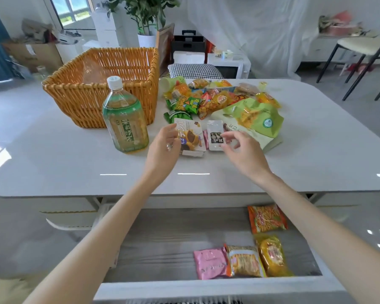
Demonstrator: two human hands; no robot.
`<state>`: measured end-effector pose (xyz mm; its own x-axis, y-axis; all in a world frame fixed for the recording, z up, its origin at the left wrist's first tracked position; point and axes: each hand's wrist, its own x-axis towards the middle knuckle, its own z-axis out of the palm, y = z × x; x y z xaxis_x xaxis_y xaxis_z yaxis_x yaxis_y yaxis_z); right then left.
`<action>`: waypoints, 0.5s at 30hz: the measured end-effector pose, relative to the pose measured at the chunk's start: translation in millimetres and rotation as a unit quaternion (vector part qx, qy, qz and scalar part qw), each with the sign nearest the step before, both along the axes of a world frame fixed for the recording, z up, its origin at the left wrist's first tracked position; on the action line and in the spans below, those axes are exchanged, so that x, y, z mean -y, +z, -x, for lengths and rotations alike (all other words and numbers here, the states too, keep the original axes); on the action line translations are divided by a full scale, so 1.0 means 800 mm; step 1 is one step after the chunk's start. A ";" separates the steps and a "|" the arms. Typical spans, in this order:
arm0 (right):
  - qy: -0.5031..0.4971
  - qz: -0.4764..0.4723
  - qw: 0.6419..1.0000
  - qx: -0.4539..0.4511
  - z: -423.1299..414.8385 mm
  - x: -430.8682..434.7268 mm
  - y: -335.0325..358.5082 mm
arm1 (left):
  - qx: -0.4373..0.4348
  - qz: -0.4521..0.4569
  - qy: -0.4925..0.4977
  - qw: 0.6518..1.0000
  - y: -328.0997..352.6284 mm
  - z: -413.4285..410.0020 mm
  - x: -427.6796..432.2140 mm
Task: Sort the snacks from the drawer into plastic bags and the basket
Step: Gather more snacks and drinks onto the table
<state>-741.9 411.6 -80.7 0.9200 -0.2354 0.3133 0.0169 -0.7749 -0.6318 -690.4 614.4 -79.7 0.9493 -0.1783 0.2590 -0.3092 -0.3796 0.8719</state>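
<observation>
My left hand [165,145] holds the left edge of a white chocolate-pastry packet [193,137] that lies on the white table [316,139]. My right hand [239,148] pinches the right edge of a small white packet with a black label [214,134] beside it. Behind them is a pile of several snack packets [215,99] and a large green bag [259,119]. An orange wicker basket [86,102] stands at the back left. The open drawer [162,238] below the table holds an orange packet [267,218], a pink one [211,262], a striped one [244,261] and a yellow one [272,257].
A large green-tea bottle [125,123] stands upright in front of the basket, just left of my left hand. A houndstooth cushion [193,70] sits behind the table, and chairs [360,47] stand at the far right. No plastic bags are visible.
</observation>
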 end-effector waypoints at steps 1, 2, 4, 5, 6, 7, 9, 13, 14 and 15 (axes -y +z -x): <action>0.018 -0.030 0.999 -0.010 0.023 -0.001 0.001 | 0.003 0.011 -0.005 1.000 0.001 0.017 -0.005; 0.033 -0.047 0.998 -0.025 0.047 0.000 0.001 | 0.000 0.017 -0.011 1.000 -0.002 0.035 -0.009; 0.057 -0.049 0.995 -0.068 0.094 0.004 -0.011 | -0.015 0.015 -0.035 0.999 -0.014 0.075 -0.019; 0.066 -0.042 0.993 -0.093 0.114 0.008 -0.022 | -0.026 0.007 -0.052 0.998 -0.026 0.096 -0.024; 0.075 -0.031 0.989 -0.120 0.134 0.014 -0.036 | -0.040 -0.008 -0.067 0.997 -0.040 0.117 -0.029; 0.082 -0.017 0.985 -0.150 0.149 0.020 -0.052 | -0.060 -0.030 -0.083 0.994 -0.057 0.134 -0.033; 0.098 0.016 0.968 -0.230 0.173 0.034 -0.086 | -0.105 -0.097 -0.112 0.983 -0.090 0.155 -0.034; 0.158 0.095 0.904 -0.385 0.182 0.041 -0.136 | -0.160 -0.265 -0.200 0.930 -0.142 0.152 -0.004; 0.172 0.117 0.886 -0.414 0.178 0.038 -0.145 | -0.164 -0.309 -0.232 0.908 -0.153 0.151 0.008; 0.186 0.143 0.870 -0.434 0.174 0.033 -0.152 | -0.170 -0.348 -0.262 0.884 -0.162 0.150 0.020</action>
<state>-881.0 385.2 -202.1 0.8355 0.1029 -0.5398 -0.0871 -0.9451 -0.3150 -810.5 598.6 -209.3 0.6916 -0.6197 -0.3711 -0.3656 -0.7434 0.5602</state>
